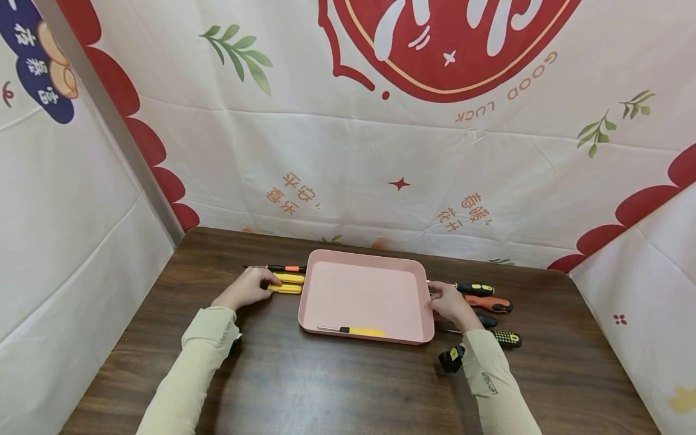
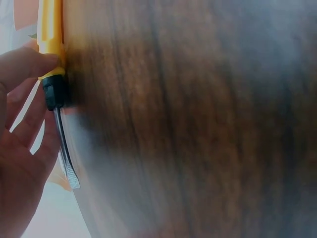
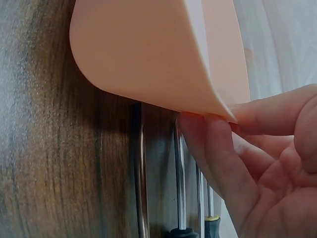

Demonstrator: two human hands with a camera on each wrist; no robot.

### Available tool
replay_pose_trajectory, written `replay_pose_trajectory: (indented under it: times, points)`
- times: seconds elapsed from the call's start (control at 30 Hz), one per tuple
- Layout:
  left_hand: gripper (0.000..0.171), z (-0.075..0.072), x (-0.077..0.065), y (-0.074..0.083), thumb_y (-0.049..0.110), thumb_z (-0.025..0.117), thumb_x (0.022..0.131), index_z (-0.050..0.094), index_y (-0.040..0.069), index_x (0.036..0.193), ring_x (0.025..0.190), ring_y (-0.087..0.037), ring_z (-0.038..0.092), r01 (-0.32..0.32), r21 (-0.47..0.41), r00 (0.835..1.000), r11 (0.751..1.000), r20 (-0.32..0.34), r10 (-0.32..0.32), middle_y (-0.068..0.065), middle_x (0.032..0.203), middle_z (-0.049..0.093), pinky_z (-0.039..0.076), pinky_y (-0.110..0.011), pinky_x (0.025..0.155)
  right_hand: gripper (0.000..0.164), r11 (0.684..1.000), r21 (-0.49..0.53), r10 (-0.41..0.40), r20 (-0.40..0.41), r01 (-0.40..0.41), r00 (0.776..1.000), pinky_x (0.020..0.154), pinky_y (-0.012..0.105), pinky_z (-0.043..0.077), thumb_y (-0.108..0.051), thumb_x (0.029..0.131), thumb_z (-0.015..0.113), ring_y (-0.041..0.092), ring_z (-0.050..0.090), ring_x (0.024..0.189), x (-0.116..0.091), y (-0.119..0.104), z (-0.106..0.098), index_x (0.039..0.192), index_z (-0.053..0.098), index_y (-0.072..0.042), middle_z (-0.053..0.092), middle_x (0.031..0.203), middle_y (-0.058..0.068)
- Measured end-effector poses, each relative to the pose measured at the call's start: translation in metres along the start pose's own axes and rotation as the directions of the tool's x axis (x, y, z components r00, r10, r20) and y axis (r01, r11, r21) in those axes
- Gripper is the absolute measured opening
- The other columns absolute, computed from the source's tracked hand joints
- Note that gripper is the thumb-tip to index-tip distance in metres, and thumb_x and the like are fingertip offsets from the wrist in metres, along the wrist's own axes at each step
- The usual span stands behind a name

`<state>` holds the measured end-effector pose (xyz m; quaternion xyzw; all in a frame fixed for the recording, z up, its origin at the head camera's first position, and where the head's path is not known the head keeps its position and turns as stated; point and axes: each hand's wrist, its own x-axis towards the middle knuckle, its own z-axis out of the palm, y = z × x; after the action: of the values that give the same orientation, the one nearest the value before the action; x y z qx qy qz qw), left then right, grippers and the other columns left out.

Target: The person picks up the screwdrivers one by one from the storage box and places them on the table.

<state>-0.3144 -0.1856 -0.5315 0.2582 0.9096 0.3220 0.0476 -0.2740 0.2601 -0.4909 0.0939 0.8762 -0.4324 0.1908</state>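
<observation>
My left hand (image 1: 252,289) is at the left of the pink tray (image 1: 370,290) and pinches a yellow-handled screwdriver (image 2: 51,39) by its handle. Its black collar and flat metal tip show in the left wrist view. A second yellow handle (image 1: 289,278) lies right beside it, its other end hidden by the fingers. My right hand (image 1: 451,305) grips the tray's right rim between thumb and fingers. Inside the tray, along the near wall, lies another yellow-handled screwdriver (image 1: 365,331). Metal shafts (image 3: 180,178) run up to the tray edge under my right hand.
A black-and-orange screwdriver (image 1: 285,268) lies behind my left hand. Right of the tray are a black-and-yellow handle (image 1: 475,289), an orange handle (image 1: 492,302), a dark handle (image 1: 487,321) and a yellow-dotted black handle (image 1: 507,339). A black tape measure (image 1: 451,359) sits by my right sleeve.
</observation>
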Motion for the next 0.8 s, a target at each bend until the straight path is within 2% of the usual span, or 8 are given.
replay_pose_trajectory:
  times: [0.17, 0.3, 0.43, 0.6, 0.8]
  points:
    - [0.022, 0.0001, -0.0005, 0.0015, -0.004, 0.064, 0.072, 0.071, 0.004, 0.092, 0.095, -0.027, 0.060, -0.003, 0.010, 1.000, 1.000, -0.005, 0.003, -0.007, 0.091, 0.067, 0.045, -0.043, 0.085, 0.059, 1.000, 0.012, -0.024, 0.019, 0.024, 1.000, 0.063, 0.036, 0.053, 0.003, 0.081, 0.051, 0.024, 0.061, 0.075, 0.0002, 0.0011, -0.0020, 0.136, 0.031, 0.007, 0.059, 0.095, 0.022]
    - [0.022, -0.0013, -0.0006, 0.0036, -0.004, 0.064, 0.072, 0.071, 0.003, 0.091, 0.098, -0.029, 0.059, -0.013, 0.014, 1.000, 1.000, -0.009, 0.013, -0.007, 0.091, 0.067, 0.044, -0.044, 0.087, 0.059, 1.000, 0.004, -0.003, 0.009, 0.003, 1.000, 0.065, 0.037, 0.052, 0.004, 0.081, 0.050, 0.021, 0.061, 0.074, 0.0022, 0.0015, -0.0002, 0.137, 0.030, 0.007, 0.058, 0.098, 0.024]
    - [0.022, -0.0024, 0.0001, 0.0039, -0.006, 0.064, 0.072, 0.071, 0.003, 0.091, 0.095, -0.027, 0.059, 0.003, -0.003, 1.000, 1.000, -0.009, -0.003, -0.007, 0.090, 0.067, 0.045, -0.044, 0.085, 0.058, 1.000, -0.007, -0.004, 0.005, 0.004, 1.000, 0.064, 0.037, 0.052, 0.005, 0.081, 0.050, 0.018, 0.060, 0.072, 0.0012, 0.0011, 0.0008, 0.136, 0.030, 0.008, 0.058, 0.098, 0.024]
    - [0.023, -0.0027, 0.0013, 0.0041, -0.007, 0.064, 0.073, 0.071, 0.004, 0.091, 0.093, -0.025, 0.059, 0.030, -0.011, 1.000, 0.999, -0.001, -0.030, -0.006, 0.090, 0.067, 0.046, -0.043, 0.083, 0.059, 1.000, 0.009, 0.000, 0.007, 0.000, 1.000, 0.065, 0.038, 0.052, 0.006, 0.081, 0.049, 0.019, 0.060, 0.073, 0.0013, 0.0017, 0.0012, 0.137, 0.029, 0.008, 0.058, 0.097, 0.023]
    - [0.022, -0.0018, 0.0007, 0.0032, -0.007, 0.063, 0.072, 0.071, 0.002, 0.091, 0.098, -0.028, 0.059, 0.018, 0.011, 1.000, 1.000, 0.005, -0.019, -0.007, 0.090, 0.067, 0.045, -0.044, 0.087, 0.059, 1.000, 0.029, 0.010, 0.007, -0.010, 1.000, 0.067, 0.039, 0.052, 0.006, 0.082, 0.050, 0.021, 0.061, 0.075, 0.0024, 0.0020, 0.0020, 0.136, 0.029, 0.007, 0.057, 0.096, 0.022]
